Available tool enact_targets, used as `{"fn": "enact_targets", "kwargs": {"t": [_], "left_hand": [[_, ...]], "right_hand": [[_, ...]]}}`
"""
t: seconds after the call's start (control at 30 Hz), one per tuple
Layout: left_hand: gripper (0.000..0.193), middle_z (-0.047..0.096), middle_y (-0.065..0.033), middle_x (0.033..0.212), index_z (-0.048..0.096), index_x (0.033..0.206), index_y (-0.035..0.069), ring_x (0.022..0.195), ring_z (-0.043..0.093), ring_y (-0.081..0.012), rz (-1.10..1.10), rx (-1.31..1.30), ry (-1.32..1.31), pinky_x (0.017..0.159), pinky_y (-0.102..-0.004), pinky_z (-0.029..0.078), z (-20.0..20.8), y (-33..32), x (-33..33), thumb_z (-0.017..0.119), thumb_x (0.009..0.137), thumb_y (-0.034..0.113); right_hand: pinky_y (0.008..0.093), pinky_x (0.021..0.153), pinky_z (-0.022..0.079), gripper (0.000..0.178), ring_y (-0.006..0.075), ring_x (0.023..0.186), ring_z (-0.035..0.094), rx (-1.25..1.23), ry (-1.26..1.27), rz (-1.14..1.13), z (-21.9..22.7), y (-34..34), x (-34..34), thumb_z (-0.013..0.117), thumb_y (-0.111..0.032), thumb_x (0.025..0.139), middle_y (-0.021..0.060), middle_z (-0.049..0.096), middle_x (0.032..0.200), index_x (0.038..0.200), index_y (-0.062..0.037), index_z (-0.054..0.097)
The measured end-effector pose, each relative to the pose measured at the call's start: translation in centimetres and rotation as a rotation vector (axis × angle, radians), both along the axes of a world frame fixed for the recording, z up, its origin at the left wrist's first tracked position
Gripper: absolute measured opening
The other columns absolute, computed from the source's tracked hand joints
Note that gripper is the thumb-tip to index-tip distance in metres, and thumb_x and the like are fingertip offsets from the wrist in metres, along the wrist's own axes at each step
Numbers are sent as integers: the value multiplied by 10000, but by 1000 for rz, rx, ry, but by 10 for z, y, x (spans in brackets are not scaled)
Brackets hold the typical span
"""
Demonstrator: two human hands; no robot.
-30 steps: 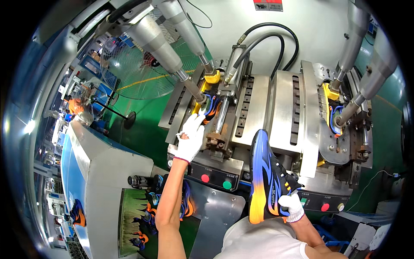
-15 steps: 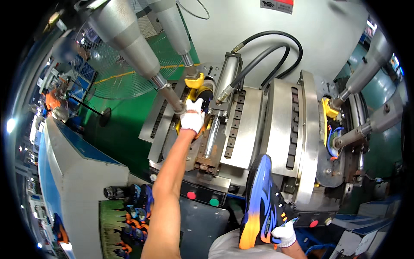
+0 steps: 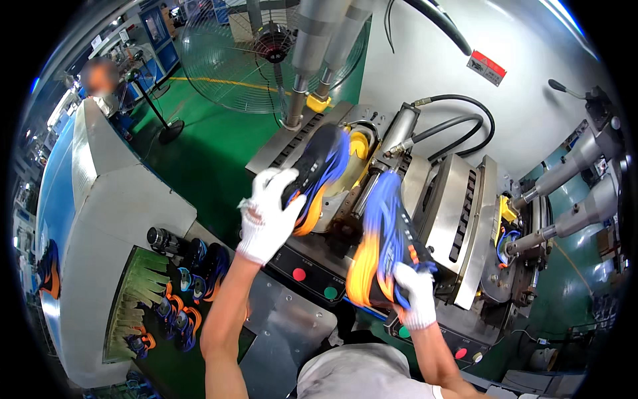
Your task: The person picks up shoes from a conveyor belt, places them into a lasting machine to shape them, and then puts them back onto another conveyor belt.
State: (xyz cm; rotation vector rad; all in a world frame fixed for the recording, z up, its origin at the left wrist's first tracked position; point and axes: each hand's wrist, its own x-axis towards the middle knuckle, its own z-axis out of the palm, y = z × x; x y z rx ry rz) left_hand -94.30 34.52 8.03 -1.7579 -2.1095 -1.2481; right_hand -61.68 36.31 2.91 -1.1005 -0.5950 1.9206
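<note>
My left hand (image 3: 267, 216), in a white knit glove, is closed on a black running shoe (image 3: 315, 174) with a blue and orange sole, its toe pointing up. That shoe is above the machine's left station, where a yellow pad (image 3: 359, 143) shows with no shoe under it. My right hand (image 3: 417, 296), also gloved, grips another shoe (image 3: 382, 249) of the same colours near its heel, sole partly toward me. It is in front of the steel machine (image 3: 446, 219), slightly smeared by motion. A shoe (image 3: 508, 247) sits clamped in the right station.
Red (image 3: 299, 274) and green (image 3: 331, 292) buttons line the machine's front panel. At lower left, several shoes (image 3: 188, 326) lie by a conveyor opening with a fringed curtain (image 3: 136, 306). A large wire fan (image 3: 266, 60) stands behind. Thick press cylinders (image 3: 323, 40) angle down. Another person (image 3: 103, 86) is at far left.
My left hand has come out of the left station, bringing a shoe with it. The right hand's shoe has risen and moved left. My view has swung left.
</note>
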Motion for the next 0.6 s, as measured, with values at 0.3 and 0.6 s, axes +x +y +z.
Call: {"fn": "enact_targets", "kwargs": {"t": [0.3, 0.6], "left_hand": [[513, 610, -171, 1192, 612, 1198, 41, 1134, 606, -362, 391, -230, -294, 996, -458, 486, -71, -273, 21, 812, 727, 0], [495, 582, -162, 1173, 609, 1158, 85, 1094, 611, -396, 1174, -669, -556, 944, -468, 512, -157, -423, 150, 815, 710, 52]], "right_hand": [[430, 786, 603, 208, 253, 866, 720, 238, -153, 48, -35, 216, -227, 750, 11, 797, 89, 714, 890, 941, -104, 653], [468, 729, 543, 285, 369, 771, 707, 821, -1473, 318, -133, 285, -301, 646, -284, 813, 189, 741, 839, 805, -14, 736]]}}
